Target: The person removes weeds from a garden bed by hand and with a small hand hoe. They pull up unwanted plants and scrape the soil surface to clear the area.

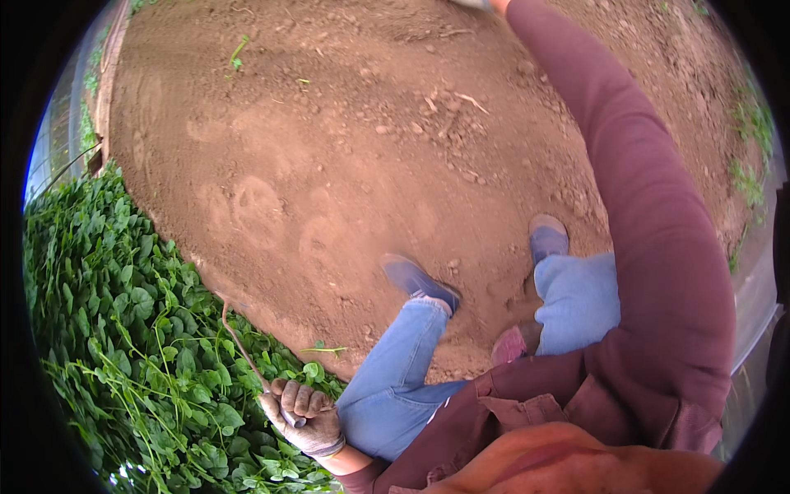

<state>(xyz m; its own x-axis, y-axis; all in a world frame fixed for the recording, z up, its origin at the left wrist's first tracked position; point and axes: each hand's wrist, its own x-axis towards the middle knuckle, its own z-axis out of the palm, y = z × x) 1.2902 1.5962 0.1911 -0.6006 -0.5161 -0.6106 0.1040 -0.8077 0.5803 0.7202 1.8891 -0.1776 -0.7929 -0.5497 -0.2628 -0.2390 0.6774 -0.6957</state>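
Observation:
My left hand (311, 417), in a soil-stained knit glove, is closed around the metal handle of a thin hand tool (245, 355). The tool's shaft runs up and left to a bent tip beside the border between leaves and soil. Under that hand spreads a dense bed of green leafy vines (142, 346). My right arm stretches far ahead over the bare brown soil (345, 167). Only a piece of my gloved right hand (474, 3) shows at the top edge, so its fingers and anything in them are hidden.
My two blue shoes (416, 278) stand on the soil. Clods and dry root bits (453, 111) lie ahead, with a green sprig (237, 52) farther left. A reddish-pink thing (509, 346) shows between my legs. Plastic sheeting (756, 296) borders the right, and a wooden board (111, 74) the upper left.

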